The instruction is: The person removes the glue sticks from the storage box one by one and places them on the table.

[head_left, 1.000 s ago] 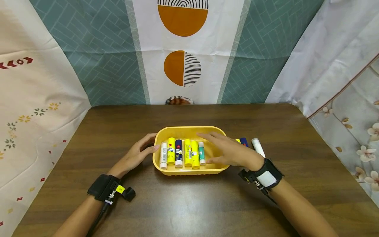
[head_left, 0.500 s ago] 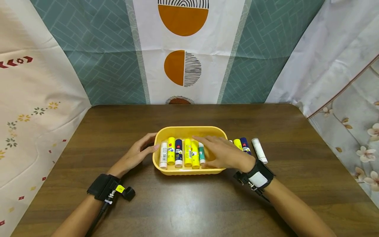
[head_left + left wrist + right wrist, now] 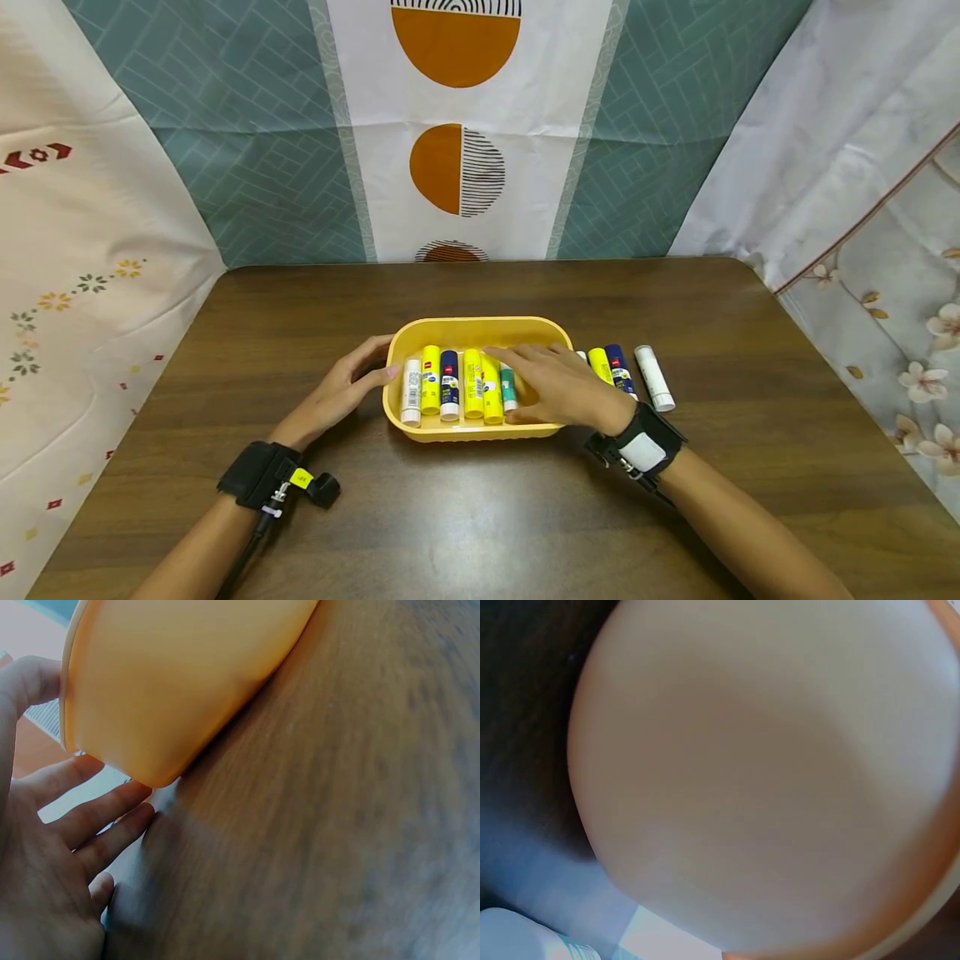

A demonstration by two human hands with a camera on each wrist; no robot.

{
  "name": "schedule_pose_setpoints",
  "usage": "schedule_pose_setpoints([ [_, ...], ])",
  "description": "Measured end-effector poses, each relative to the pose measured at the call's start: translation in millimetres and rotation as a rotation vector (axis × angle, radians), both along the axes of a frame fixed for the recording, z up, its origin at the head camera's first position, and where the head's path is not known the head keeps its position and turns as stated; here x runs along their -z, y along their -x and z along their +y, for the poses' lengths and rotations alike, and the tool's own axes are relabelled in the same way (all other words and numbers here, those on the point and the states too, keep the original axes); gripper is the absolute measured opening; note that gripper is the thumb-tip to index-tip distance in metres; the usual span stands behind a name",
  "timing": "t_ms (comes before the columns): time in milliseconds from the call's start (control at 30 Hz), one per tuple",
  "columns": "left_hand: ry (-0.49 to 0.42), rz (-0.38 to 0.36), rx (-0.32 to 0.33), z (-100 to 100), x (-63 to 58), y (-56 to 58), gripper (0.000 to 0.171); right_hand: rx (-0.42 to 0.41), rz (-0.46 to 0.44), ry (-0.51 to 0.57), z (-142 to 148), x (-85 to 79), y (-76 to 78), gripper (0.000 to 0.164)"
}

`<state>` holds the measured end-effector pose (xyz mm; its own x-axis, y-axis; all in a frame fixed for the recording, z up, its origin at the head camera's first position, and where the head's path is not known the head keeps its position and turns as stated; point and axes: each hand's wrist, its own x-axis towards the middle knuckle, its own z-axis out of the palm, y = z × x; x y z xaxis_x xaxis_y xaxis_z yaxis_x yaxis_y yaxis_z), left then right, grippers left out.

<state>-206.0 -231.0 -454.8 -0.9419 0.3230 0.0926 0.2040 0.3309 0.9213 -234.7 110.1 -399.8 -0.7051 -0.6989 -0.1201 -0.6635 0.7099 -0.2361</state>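
Observation:
A yellow plastic basket (image 3: 480,433) holds several glue sticks laid side by side, among them a white one (image 3: 412,392), a navy one (image 3: 449,383) and a teal one (image 3: 508,387). My left hand (image 3: 337,387) steadies the basket's left end. Its thumb lies at the rim and its fairly straight fingers (image 3: 112,802) touch the outer wall in the left wrist view. Over the basket's right end reaches my right hand (image 3: 570,387), thumb and fingers spread either side of the teal stick; its palm hides what lies beneath. The basket's blurred outer wall (image 3: 757,772) fills the right wrist view.
Right of the basket, more glue sticks lie on the brown wooden table (image 3: 285,317): a yellow one (image 3: 600,364), a navy one (image 3: 620,369) and a white one (image 3: 654,377). Patterned cloths (image 3: 285,167) hang behind and beside the table.
My right hand has moved left and slightly down toward the teal glue stick, uncovering more of the sticks on the table. The left hand stays at the basket's end.

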Motion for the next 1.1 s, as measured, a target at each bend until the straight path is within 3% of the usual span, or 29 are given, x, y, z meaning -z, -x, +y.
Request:
schedule_pose_setpoints([
  [1100,-0.004,-0.020,0.000,0.5,-0.3,0.2,0.051,0.005,0.044,0.038,1.1,4.2,-0.4,0.094],
])
